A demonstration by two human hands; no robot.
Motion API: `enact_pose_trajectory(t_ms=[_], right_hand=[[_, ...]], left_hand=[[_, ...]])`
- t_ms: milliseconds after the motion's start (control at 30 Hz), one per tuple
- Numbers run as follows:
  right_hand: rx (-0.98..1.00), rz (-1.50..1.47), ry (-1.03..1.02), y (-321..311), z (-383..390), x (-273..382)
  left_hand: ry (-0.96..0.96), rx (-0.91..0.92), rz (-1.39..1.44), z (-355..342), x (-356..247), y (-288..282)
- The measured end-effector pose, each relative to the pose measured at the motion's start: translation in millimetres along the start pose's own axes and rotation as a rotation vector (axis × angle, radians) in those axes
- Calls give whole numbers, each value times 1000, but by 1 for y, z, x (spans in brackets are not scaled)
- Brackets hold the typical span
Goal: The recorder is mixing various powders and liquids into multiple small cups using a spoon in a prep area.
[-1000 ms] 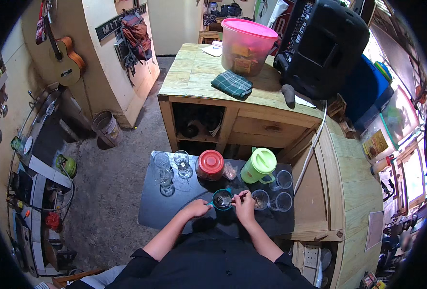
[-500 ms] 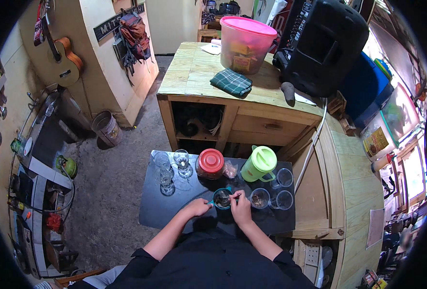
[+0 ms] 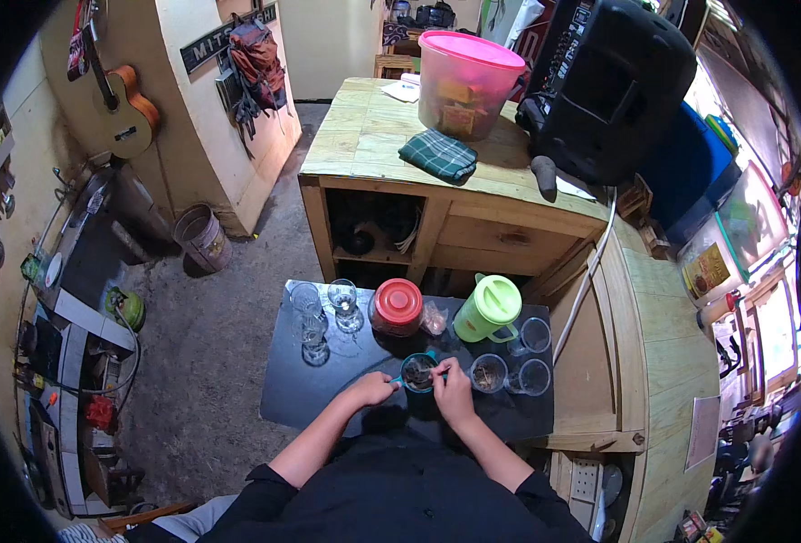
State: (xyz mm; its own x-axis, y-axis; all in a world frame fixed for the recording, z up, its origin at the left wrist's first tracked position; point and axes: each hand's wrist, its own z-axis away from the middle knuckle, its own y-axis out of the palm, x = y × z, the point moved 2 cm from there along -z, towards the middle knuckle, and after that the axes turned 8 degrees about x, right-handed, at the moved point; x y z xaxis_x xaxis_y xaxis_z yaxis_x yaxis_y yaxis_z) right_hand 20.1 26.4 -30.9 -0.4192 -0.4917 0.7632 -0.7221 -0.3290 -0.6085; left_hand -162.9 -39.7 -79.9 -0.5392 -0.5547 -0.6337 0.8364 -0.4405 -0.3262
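My left hand [image 3: 373, 389] is closed on the handle of a small teal-rimmed strainer [image 3: 417, 373], with dark matter in its bowl. Over the strainer's right side, my right hand [image 3: 453, 385] pinches something thin and small that I cannot make out. Close to that hand stands a clear cup [image 3: 489, 373] with brownish bits inside. Two more clear cups, one farther back [image 3: 534, 335] and one nearer [image 3: 533, 376], stand to its right. Behind the strainer are a red-lidded jar [image 3: 396, 306], a small plastic bag [image 3: 434, 319] and a lime-green pitcher [image 3: 489, 309].
Several clear glasses [image 3: 308, 312] occupy the left of the dark low table [image 3: 296, 395]. Beyond it, a wooden counter [image 3: 355, 136] carries a pink-lidded tub [image 3: 469, 90], a folded plaid cloth [image 3: 438, 156] and a black speaker [image 3: 613, 90]. A bucket [image 3: 203, 237] stands on the floor at left.
The view has shifted very slightly. Both hands stay at the strainer, and the right fingers have barely moved.
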Motion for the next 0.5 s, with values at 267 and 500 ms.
enact_pose_trajectory(t_ms=[267,500], right_hand=[[7,-36,23,-5,-10,7],[-22,-200,152,-14,-16,-1]], left_hand=[[-9,0,-6,6,-7,-3],[-27,23,8,9,-6,-5]])
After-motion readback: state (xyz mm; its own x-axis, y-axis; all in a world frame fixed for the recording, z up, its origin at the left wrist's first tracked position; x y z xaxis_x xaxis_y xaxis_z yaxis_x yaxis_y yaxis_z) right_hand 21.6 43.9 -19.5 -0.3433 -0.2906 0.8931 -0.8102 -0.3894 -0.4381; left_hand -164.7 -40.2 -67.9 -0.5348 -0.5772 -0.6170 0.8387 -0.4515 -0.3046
